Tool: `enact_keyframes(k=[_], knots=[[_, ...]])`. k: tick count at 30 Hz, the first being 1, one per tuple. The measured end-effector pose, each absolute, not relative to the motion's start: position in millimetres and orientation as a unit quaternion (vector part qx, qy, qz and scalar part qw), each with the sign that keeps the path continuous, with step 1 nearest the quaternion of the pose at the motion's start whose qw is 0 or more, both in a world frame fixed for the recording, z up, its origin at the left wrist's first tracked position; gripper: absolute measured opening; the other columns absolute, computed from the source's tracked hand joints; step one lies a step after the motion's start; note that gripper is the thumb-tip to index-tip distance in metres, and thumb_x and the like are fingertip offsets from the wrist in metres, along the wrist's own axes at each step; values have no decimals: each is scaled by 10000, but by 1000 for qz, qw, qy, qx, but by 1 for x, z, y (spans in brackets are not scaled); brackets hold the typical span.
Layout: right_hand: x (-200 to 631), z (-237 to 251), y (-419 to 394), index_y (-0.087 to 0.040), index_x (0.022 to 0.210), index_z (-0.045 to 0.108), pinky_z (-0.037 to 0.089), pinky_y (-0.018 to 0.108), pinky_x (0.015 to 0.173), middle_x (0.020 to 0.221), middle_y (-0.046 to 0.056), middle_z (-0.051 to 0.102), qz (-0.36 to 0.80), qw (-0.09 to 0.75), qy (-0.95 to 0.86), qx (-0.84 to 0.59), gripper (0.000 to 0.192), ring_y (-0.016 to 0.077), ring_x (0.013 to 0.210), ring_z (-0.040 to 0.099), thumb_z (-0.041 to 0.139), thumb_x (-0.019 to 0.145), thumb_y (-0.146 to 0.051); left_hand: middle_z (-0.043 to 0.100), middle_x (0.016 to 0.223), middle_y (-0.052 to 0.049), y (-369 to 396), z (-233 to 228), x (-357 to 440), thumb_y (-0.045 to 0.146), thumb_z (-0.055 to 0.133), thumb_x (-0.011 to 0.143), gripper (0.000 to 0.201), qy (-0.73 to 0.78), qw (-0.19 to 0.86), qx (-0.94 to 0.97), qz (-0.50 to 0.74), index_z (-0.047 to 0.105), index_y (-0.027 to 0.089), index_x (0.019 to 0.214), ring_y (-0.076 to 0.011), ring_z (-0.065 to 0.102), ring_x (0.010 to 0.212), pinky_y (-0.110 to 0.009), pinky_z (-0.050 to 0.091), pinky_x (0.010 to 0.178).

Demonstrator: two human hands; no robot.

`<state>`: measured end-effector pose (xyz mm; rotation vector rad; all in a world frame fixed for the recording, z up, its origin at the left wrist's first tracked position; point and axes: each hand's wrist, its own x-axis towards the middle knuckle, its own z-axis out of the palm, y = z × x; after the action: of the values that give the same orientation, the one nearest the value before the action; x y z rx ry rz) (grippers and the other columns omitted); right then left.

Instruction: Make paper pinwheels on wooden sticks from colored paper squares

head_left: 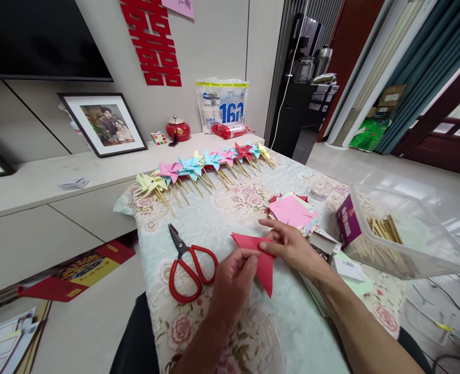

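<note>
Between my hands is a piece of red paper, cut and partly folded, with pointed corners sticking out at the upper left and bottom. My left hand pinches it near the middle from the left. From the right, my right hand grips it between thumb and fingers, with the index finger stretched out above. Scissors with red handles lie left of my left hand, blades pointing away. Beyond my right hand is a stack of cut paper squares, a pink one on top.
Finished paper pinwheels on sticks lie in a row along the table's far edge. A clear plastic box holding thin sticks stands at right. Near it are a small open box and a tape roll.
</note>
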<state>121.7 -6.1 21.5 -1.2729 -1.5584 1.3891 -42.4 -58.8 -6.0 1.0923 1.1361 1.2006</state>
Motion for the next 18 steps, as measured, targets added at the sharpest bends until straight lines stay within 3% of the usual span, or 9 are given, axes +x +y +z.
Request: enact_keyframes(k=[2, 4, 7, 9, 12, 15, 18], knots=[[122, 19, -6, -100, 1336, 543, 333, 263, 552, 645, -69, 540, 540, 343, -598, -483, 664, 119, 555, 478, 728, 745, -340, 627, 641, 17, -58, -6, -42, 306, 667, 812, 173, 467, 554, 452, 520, 695, 141, 856, -104, 515, 581, -210, 396, 557], [122, 17, -4, -112, 1258, 594, 331, 264, 556, 646, -67, 533, 533, 350, -596, -488, 573, 117, 558, 478, 720, 745, -336, 692, 757, -6, -57, -6, -41, 285, 689, 798, 241, 446, 563, 414, 560, 665, 149, 994, -118, 588, 642, -218, 450, 603], [122, 13, -3, -123, 1181, 626, 371, 278, 585, 668, -50, 556, 524, 372, -585, -495, 500, 129, 588, 513, 722, 748, -354, 744, 986, -60, -56, -6, -42, 303, 722, 796, 641, 440, 566, 342, 607, 465, 174, 1369, -152, 672, 737, -277, 531, 700], [123, 10, -2, -129, 1164, 633, 383, 283, 588, 670, -44, 570, 519, 382, -583, -495, 483, 134, 589, 521, 726, 751, -363, 757, 966, -86, -55, -7, -43, 358, 742, 792, 800, 453, 579, 318, 598, 349, 138, 1454, -173, 684, 703, -310, 552, 683], [122, 6, -2, -143, 1153, 644, 392, 288, 586, 689, -28, 605, 527, 379, -585, -486, 457, 139, 591, 536, 729, 766, -370, 758, 798, -93, -53, -11, -42, 439, 748, 779, 702, 458, 611, 317, 563, 484, 66, 1312, -200, 677, 628, -312, 546, 597], [120, 6, -4, -155, 1129, 657, 414, 296, 594, 701, -13, 638, 543, 370, -587, -473, 429, 151, 601, 564, 736, 766, -370, 745, 717, -67, -52, -16, -42, 423, 755, 766, 470, 469, 611, 319, 553, 598, 102, 1069, -163, 632, 548, -272, 518, 536], [119, 11, -6, -173, 1109, 675, 464, 322, 654, 778, 21, 695, 546, 373, -589, -464, 386, 176, 674, 620, 733, 782, -369, 724, 657, -29, -51, -18, -43, 385, 767, 745, 333, 478, 602, 313, 557, 608, 140, 906, -119, 566, 480, -231, 472, 479]])
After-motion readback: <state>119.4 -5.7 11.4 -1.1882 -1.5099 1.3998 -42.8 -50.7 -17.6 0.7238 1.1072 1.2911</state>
